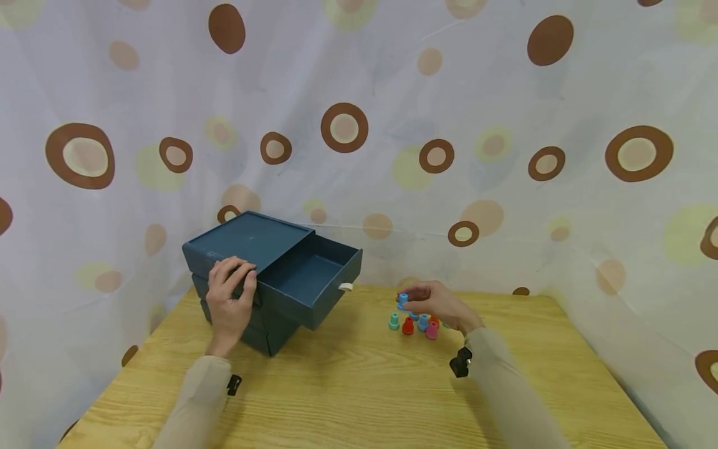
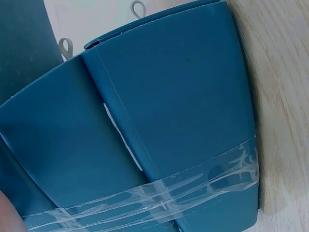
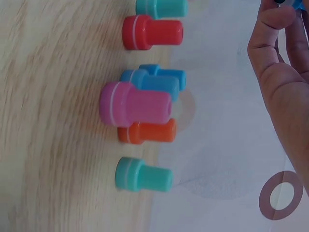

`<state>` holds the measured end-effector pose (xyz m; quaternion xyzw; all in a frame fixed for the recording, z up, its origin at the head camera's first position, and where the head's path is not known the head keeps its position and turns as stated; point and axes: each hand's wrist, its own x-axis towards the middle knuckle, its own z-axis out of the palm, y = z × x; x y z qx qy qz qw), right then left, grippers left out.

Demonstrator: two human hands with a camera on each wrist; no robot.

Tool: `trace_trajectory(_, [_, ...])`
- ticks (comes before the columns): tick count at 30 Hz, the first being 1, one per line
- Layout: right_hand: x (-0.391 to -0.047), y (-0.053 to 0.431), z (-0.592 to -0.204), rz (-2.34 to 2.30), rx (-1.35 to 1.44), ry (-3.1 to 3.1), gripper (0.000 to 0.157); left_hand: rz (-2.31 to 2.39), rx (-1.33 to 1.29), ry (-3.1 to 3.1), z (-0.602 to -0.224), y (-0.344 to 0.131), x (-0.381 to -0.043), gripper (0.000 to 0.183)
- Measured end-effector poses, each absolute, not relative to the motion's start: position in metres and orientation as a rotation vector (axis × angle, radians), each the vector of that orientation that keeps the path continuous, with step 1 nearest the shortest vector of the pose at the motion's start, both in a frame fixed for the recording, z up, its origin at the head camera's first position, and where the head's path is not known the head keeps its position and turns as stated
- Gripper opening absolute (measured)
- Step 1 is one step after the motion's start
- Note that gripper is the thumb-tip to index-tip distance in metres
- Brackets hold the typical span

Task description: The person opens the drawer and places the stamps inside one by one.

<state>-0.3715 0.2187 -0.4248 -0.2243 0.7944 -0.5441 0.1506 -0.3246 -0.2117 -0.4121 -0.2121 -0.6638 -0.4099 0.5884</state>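
Observation:
My left hand (image 1: 230, 308) rests against the side of a dark blue drawer cabinet (image 1: 252, 234), its fingertips over the top edge. In the left wrist view, clear tape (image 2: 207, 181) runs across the cabinet wall, and only a bit of the hand shows at the lower left. The top drawer (image 1: 336, 284) is pulled out to the right; its visible floor is bare. My right hand (image 1: 440, 304) pinches a blue toy stamp (image 1: 403, 300) above the table. Below it stand a red stamp (image 3: 152, 33), a pink stamp (image 3: 135, 104), an orange stamp (image 3: 147, 131) and several blue and green ones.
The cabinet stands on the left of a wooden table (image 1: 348, 386). A white pull tab (image 1: 346, 287) sticks out of the drawer front. Behind the table hangs a pale curtain (image 1: 381, 187) with brown circles.

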Motion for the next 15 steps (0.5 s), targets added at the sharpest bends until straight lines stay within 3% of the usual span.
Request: trace_trajectory(15, [-0.37,0.18,-0.397,-1.566,-0.69,2.304,0.036,-0.957,-0.49,-1.556,-0.412,-0.212,-0.324,0.017])
